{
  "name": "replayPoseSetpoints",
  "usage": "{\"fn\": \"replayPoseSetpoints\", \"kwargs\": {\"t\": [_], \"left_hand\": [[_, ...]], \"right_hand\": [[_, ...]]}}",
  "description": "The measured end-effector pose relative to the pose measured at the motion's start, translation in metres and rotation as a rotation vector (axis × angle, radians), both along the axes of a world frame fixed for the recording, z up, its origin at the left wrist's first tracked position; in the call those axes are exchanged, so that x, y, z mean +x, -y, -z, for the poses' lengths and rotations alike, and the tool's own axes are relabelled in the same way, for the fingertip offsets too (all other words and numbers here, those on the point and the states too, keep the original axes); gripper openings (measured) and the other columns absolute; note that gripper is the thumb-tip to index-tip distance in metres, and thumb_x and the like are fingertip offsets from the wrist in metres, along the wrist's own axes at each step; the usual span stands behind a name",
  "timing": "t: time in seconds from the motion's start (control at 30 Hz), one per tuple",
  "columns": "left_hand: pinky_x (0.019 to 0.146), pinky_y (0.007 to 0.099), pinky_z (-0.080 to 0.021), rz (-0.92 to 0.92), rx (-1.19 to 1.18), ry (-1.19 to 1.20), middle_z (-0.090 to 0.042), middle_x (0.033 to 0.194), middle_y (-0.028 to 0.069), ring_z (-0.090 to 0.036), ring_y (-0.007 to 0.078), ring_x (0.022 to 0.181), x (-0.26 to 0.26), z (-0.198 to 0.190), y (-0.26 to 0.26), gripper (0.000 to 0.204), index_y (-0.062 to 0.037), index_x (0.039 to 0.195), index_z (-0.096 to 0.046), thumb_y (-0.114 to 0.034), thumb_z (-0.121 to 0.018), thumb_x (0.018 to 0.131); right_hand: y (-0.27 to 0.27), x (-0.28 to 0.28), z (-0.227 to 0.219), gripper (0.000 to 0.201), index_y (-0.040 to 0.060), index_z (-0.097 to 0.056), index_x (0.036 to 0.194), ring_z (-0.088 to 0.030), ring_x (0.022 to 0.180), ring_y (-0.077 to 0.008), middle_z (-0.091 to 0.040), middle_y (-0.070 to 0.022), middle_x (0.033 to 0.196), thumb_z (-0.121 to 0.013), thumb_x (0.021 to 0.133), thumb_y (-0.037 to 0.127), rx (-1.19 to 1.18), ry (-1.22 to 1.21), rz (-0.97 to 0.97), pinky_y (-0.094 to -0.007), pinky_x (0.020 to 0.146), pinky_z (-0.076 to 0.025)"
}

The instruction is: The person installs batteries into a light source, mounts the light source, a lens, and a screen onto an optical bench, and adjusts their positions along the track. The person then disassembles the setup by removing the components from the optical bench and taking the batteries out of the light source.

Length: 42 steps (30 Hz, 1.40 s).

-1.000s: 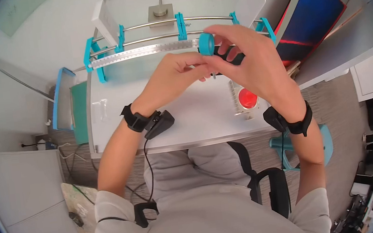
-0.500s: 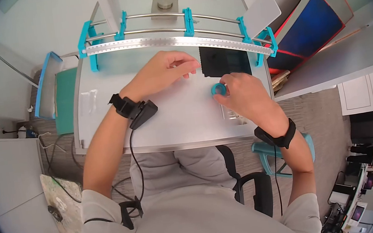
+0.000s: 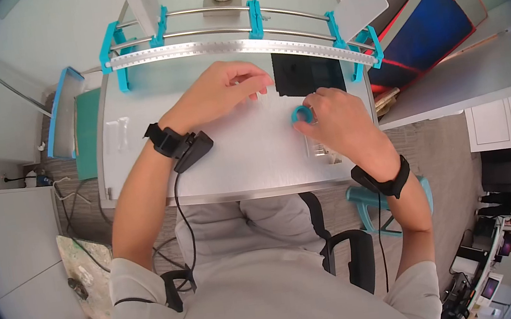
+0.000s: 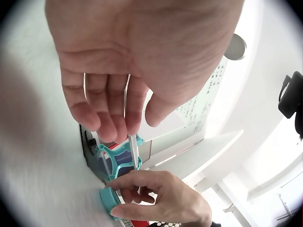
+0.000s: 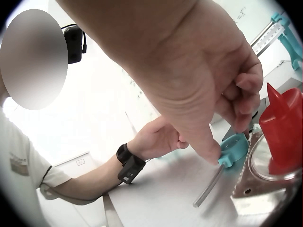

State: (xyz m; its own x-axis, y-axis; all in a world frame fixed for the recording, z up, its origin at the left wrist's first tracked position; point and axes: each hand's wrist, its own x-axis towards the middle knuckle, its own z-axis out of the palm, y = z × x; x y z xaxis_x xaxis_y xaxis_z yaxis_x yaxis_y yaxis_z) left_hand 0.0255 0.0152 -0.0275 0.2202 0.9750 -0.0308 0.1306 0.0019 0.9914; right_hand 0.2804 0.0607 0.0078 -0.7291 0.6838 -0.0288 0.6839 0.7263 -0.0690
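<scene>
My right hand [image 3: 344,119] pinches a teal ring holder [image 5: 236,147] between thumb and fingers, low over the right part of the table. From the ring's base a thin rod [image 5: 208,188] slants down in the right wrist view. Just beside it is a metal stand [image 5: 258,196] carrying a red pointed piece [image 5: 284,137], which my right hand mostly hides in the head view. My left hand [image 3: 215,97] hovers left of centre, fingers loosely bent and holding nothing. Its palm and fingers fill the upper left wrist view.
An optical bench with steel rods, teal supports and a ruler [image 3: 208,48] spans the table's far side. White panels stand at its left [image 3: 142,10] and right [image 3: 361,7]. A black sheet [image 3: 296,76] lies beneath it. A clear packet [image 3: 118,134] lies at left.
My hands were together, raised before the ruler. My right hand has since brought the ring holder down toward the table's right front, and my left hand has come away from it.
</scene>
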Motion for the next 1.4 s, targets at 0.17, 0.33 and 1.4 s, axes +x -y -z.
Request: {"fn": "replayPoseSetpoints", "kwargs": {"t": [0.17, 0.33, 1.4], "left_hand": [[0.074, 0.0243, -0.051, -0.017, 0.005, -0.001, -0.071, 0.095, 0.0001, -0.062, 0.0087, 0.085, 0.001, 0.002, -0.001, 0.028, -0.0042, 0.111, -0.074, -0.028, -0.064, 0.102], [0.072, 0.0248, -0.051, -0.015, 0.003, 0.007, -0.072, 0.095, 0.0008, -0.063, 0.0091, 0.085, 0.0, 0.004, 0.0, 0.028, -0.005, 0.11, -0.074, -0.03, -0.064, 0.101], [0.075, 0.0237, -0.049, -0.095, 0.037, 0.018, -0.07, 0.094, -0.0006, -0.062, 0.0076, 0.084, -0.001, 0.002, 0.0, 0.026, -0.005, 0.112, -0.074, -0.027, -0.064, 0.102]], "right_hand": [[-0.001, 0.003, 0.003, 0.033, 0.0001, -0.075, 0.098, -0.069, 0.086, -0.0302, -0.069, -0.011, 0.085, -0.079, 0.079, 0.027, 0.0, -0.026, -0.018, -0.0414, 0.077, -0.056], [0.002, 0.002, 0.0, 0.033, 0.0001, -0.075, 0.099, -0.069, 0.088, -0.0301, -0.069, -0.0114, 0.086, -0.078, 0.08, 0.027, -0.03, -0.014, 0.003, -0.0413, 0.078, -0.056], [-0.083, 0.012, -0.086, 0.058, -0.0015, -0.073, 0.08, -0.064, 0.058, -0.0371, -0.064, -0.0182, 0.06, -0.063, 0.095, 0.053, 0.383, -0.374, 0.313, -0.0409, 0.061, -0.054]]}}
